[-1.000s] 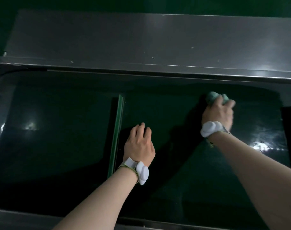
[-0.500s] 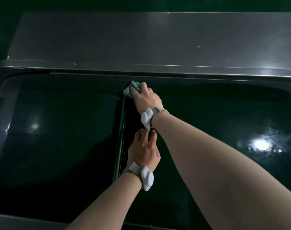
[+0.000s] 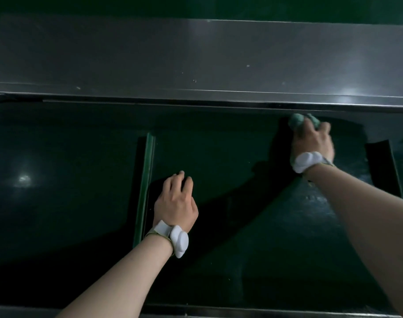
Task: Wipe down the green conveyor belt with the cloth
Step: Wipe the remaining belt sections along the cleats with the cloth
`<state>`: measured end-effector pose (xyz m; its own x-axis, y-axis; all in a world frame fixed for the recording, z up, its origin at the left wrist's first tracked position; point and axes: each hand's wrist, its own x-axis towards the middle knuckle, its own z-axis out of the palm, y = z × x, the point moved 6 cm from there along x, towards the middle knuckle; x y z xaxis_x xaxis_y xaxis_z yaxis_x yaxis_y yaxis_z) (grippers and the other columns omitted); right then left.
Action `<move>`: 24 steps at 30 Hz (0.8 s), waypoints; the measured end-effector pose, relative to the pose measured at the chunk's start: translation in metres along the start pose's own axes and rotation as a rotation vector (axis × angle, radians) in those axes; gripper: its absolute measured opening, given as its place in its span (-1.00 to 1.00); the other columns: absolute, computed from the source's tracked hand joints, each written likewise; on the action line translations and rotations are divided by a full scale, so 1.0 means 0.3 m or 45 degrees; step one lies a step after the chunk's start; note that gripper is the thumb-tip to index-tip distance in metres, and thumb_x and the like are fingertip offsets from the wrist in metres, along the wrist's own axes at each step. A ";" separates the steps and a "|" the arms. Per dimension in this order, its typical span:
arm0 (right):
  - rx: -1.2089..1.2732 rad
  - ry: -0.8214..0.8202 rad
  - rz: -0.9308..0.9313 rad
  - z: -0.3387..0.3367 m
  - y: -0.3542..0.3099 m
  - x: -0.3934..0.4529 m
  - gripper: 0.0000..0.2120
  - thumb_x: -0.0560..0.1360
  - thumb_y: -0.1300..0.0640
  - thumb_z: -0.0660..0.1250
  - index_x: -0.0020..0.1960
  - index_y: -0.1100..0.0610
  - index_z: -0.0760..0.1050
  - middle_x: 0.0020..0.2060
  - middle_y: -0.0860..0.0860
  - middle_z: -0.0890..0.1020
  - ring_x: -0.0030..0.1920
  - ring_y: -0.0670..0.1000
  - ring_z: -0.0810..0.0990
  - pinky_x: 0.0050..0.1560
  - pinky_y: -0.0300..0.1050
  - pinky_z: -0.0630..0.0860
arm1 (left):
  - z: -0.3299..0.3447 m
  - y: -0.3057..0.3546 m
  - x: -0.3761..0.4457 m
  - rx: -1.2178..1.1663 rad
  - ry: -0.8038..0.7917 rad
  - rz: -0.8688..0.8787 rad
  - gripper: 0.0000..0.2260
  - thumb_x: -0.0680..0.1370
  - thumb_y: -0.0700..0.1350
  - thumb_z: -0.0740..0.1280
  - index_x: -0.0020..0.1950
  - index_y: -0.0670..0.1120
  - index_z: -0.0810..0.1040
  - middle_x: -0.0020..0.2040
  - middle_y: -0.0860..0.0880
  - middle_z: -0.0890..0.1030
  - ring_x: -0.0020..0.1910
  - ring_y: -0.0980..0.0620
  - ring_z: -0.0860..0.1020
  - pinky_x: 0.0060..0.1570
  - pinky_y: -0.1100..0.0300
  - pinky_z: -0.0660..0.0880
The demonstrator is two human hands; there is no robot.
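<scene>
The cloth is a bunched-up teal wad at the far right of the green belt, right up against the back edge, under the lip of the grey metal ledge. My right hand is on top of it, fingers curled over the wad, pressing it onto the belt. It's a bit blurry there, so I can't make out much more of the grip. My left hand sits flat on the belt, well apart from the right, fingers relaxed and holding nothing, just beside the raised green rib that runs across the belt. Both wrists have white bands. Belt's glossy, with a light glare on the left.
</scene>
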<state>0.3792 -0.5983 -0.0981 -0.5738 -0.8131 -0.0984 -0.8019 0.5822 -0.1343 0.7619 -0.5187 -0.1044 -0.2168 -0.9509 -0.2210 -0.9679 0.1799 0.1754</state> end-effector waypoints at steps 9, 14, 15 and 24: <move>0.030 0.051 0.328 -0.063 0.201 0.001 -0.67 0.62 0.12 0.15 0.38 0.07 0.38 0.25 0.25 0.36 0.13 0.36 0.53 0.10 0.17 0.50 | 0.013 0.035 0.005 0.064 0.032 -0.027 -0.59 0.45 -0.16 0.30 0.30 -0.09 0.57 0.37 -0.08 0.52 0.33 -0.13 0.47 -0.27 0.06 0.62; 0.103 -0.114 -0.126 0.066 -0.174 -0.354 -0.46 0.61 0.18 0.17 0.58 0.00 0.24 0.35 0.22 0.35 0.11 0.26 0.55 0.01 0.06 0.56 | 0.021 0.035 0.003 0.038 0.034 -0.155 -0.60 0.45 -0.21 0.36 0.30 -0.11 0.59 0.38 -0.09 0.52 0.36 -0.17 0.45 -0.21 -0.03 0.63; 0.145 -0.156 -0.220 0.091 -0.233 -0.460 -0.45 0.60 0.18 0.18 0.58 0.01 0.24 0.34 0.22 0.37 0.08 0.25 0.55 -0.03 0.07 0.56 | 0.018 0.056 0.000 0.018 0.048 -0.162 -0.61 0.46 -0.24 0.36 0.28 -0.12 0.60 0.37 -0.09 0.53 0.35 -0.18 0.46 -0.20 -0.06 0.62; 0.227 -0.255 -0.696 0.114 -0.235 -0.686 -0.51 0.60 0.13 0.19 0.53 0.02 0.30 0.15 0.15 0.42 -0.07 0.22 0.52 -0.26 0.03 0.35 | 0.005 0.052 -0.044 -0.123 0.246 -0.175 -0.61 0.53 -0.38 0.22 0.29 -0.14 0.62 0.39 -0.09 0.54 0.38 -0.22 0.46 -0.02 -0.18 0.59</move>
<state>0.5595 -0.4718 -0.1021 -0.0304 -0.9882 -0.1500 -0.9214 0.0859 -0.3790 0.7494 -0.5029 -0.1001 -0.0464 -0.9969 -0.0635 -0.9680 0.0292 0.2491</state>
